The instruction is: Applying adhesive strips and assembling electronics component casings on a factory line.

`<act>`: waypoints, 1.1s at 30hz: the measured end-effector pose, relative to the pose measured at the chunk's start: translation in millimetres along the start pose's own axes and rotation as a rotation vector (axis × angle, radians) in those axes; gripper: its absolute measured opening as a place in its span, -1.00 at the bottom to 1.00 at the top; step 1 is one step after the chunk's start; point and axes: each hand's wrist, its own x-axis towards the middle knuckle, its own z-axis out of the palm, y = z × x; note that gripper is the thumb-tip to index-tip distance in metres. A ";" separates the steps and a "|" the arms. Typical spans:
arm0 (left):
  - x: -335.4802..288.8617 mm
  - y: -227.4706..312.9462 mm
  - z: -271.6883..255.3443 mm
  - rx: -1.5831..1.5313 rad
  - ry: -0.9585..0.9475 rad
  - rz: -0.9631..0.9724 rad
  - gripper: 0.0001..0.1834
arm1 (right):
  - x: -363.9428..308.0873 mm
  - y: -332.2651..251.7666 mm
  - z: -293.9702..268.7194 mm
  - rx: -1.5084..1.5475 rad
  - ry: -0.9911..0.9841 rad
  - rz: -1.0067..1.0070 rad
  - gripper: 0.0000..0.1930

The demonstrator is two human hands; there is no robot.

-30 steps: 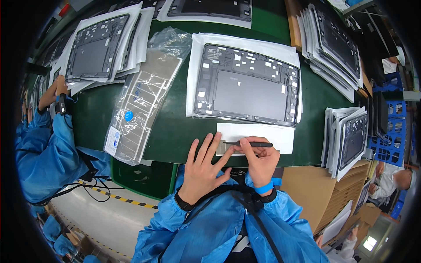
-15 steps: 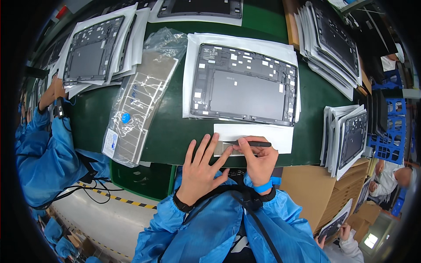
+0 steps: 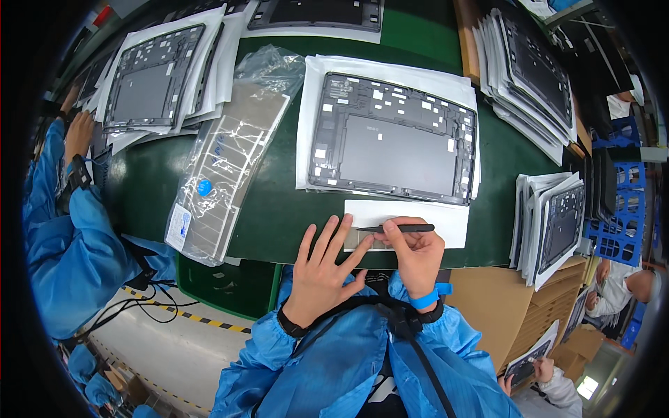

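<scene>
A white sheet (image 3: 439,216) with a grey adhesive strip (image 3: 358,240) on it lies at the near table edge. My left hand (image 3: 320,272) is open with fingers spread, its index fingertip touching the strip. Black tweezers (image 3: 415,228) are gripped in my right hand (image 3: 421,263), held nearly level, with their tip pointing left over the strip. Whether the tip has hold of a piece is too small to tell. Just beyond the sheet, a dark tablet housing (image 3: 397,157) with several small white patches rests on white foam wrapping (image 3: 312,76).
Left of the housing lies a clear bag (image 3: 233,150) of grey adhesive sheets. Stacks of wrapped housings stand at the far left (image 3: 150,87), far right (image 3: 533,73) and right (image 3: 550,219). A green bin (image 3: 226,285) sits below the table edge. A co-worker's hand (image 3: 79,132) is at left.
My hands and the tweezers keep nearly the same pose over the strip, while the view shifts slightly. At the left, the co-worker's arm has moved outward and away from the near stack.
</scene>
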 end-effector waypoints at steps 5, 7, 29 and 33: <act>-1.8 -0.7 -0.2 -0.002 -0.002 -0.001 -0.33 | -2.8 0.5 0.9 -0.033 -0.035 -0.013 -0.86; -2.4 -0.7 -0.2 -0.011 -0.001 -0.004 -0.33 | -4.2 3.6 1.5 -0.021 -0.033 -0.033 -0.86; 218.8 38.8 -53.3 0.215 -0.148 0.550 -0.56 | 174.7 -93.4 -115.0 -0.041 0.169 -0.391 -0.80; 256.7 18.9 -25.1 0.304 -0.093 0.597 -0.54 | 183.5 -89.3 -110.9 -0.012 0.157 -0.343 -0.79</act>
